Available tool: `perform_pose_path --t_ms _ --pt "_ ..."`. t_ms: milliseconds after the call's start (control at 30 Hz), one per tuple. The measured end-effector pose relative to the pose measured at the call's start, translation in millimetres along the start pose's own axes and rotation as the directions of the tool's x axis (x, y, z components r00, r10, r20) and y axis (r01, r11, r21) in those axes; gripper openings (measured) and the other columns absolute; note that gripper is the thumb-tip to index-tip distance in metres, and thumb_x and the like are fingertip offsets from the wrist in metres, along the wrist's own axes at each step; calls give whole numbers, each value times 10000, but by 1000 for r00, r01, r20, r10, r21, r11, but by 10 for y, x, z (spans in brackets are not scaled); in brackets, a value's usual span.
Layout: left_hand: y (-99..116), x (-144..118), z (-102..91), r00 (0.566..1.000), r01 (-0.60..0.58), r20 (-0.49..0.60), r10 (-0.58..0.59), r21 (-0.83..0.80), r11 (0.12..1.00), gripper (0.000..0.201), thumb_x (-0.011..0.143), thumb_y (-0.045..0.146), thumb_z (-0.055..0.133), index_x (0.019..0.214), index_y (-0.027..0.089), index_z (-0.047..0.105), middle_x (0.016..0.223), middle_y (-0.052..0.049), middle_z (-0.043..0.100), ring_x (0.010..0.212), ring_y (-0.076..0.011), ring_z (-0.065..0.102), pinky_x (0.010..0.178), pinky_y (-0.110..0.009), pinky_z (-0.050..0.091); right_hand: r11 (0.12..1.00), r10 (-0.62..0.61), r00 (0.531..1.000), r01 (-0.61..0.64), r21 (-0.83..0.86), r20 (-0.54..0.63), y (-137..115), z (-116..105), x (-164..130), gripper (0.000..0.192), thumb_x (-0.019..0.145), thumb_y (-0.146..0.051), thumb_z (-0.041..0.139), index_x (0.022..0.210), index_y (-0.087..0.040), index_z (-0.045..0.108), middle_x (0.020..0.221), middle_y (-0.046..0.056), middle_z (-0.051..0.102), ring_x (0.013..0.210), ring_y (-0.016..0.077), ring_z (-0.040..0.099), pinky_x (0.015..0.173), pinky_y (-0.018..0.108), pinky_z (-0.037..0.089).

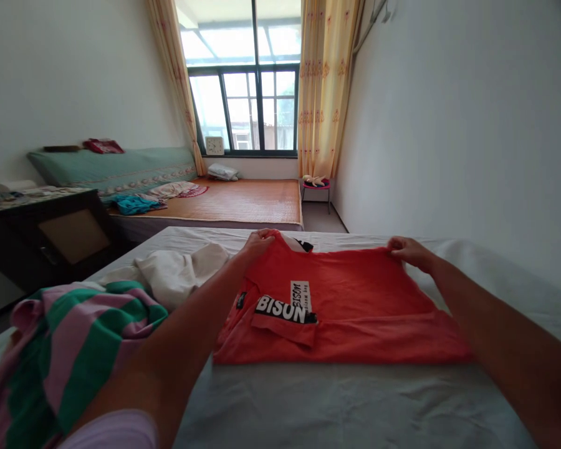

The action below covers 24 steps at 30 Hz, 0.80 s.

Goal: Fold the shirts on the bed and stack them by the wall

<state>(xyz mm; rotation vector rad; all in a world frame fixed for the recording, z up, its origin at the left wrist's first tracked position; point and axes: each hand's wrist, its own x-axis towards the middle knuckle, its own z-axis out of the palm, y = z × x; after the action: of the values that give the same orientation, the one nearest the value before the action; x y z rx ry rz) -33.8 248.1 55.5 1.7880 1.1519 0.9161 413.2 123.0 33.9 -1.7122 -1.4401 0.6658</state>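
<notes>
A red T-shirt (364, 287) with black and white "BISON" lettering lies on the pale bed sheet (346, 405), its near side folded over so a sleeve rests on top. My left hand (260, 242) pinches the shirt's far edge near the collar at the left. At the far right corner my right hand (409, 251) pinches the same edge between thumb and fingers. Between the hands the edge is pulled fairly straight and looks slightly raised. Next to my left forearm is a crumpled green and pink striped garment (84, 337). Behind it sits a bunched white cloth (177, 274).
Beyond this bed stands another bed with a brown mat (247, 199), bearing a teal cloth (135, 204) and other fabric. A dark cabinet (70, 231) is at the left. A small pink stool (316, 185) stands below the curtain (325, 93). A white wall (472, 125) runs along the right.
</notes>
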Motion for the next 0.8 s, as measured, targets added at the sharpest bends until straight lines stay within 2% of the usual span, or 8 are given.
perform_pose_path --t_ms 100,200,367,467,533,600,700,800 --pt "139 -300 -175 974 -221 42 225 -73 972 269 731 265 528 908 134 683 802 -23 680 729 -157 614 656 -244 484 991 -122 991 125 56 -52 -125 -112 -347 357 559 -387 745 837 -200 620 805 39 664 736 177 600 666 272 474" --pt "106 -736 -304 916 -371 182 357 44 928 196 705 185 500 738 143 688 857 -36 691 814 -170 617 754 -263 482 989 -147 989 147 8 4 -110 -174 -768 368 605 -466 733 845 -198 655 849 74 673 805 216 609 744 313 482" --pt "-127 -1314 -291 839 -437 471 274 282 854 339 675 80 458 862 202 714 940 -15 716 926 -176 618 894 -288 457 956 -90 949 167 -241 302 -27 -101 -1217 208 657 -327 628 800 -200 711 883 89 690 871 265 617 824 378 483" --pt "-111 -1426 -311 795 -487 549 258 324 811 457 658 78 516 1066 212 673 1128 -37 672 1063 -197 585 971 -306 421 851 -82 953 219 -478 292 -181 8 -1256 225 629 -189 580 789 -231 733 995 83 689 999 288 588 894 393 459" --pt "-26 -1456 -347 738 -533 629 245 320 783 519 655 128 598 1168 203 626 1221 -64 621 1126 -219 555 1000 -317 403 775 -142 971 230 -589 192 -370 156 -1246 261 664 -167 552 833 -243 735 1048 82 681 1061 296 560 931 423 439" --pt "60 -1490 -356 706 -572 662 254 320 755 577 644 192 669 1216 203 598 1273 -78 584 1167 -239 528 1020 -329 386 762 -241 946 322 -562 214 -586 397 -1247 319 720 -193 544 987 -244 712 1092 81 671 1083 280 555 969 437 417" --pt "105 -1560 -287 766 -590 546 338 388 708 461 688 219 653 1150 234 645 1227 -62 612 1146 -237 537 1026 -348 376 801 -371 862 486 -350 346 -893 898 -1297 521 732 -332 638 1241 -232 586 1268 90 589 1180 266 509 1028 433 378" --pt "48 -1612 -215 780 -609 463 422 404 683 282 756 179 565 989 244 710 1085 -44 674 1072 -211 573 1017 -354 376 817 -423 835 519 -250 351 -1149 1386 -1390 643 663 -403 732 1257 -220 571 1285 109 577 1212 287 484 1030 459 368"
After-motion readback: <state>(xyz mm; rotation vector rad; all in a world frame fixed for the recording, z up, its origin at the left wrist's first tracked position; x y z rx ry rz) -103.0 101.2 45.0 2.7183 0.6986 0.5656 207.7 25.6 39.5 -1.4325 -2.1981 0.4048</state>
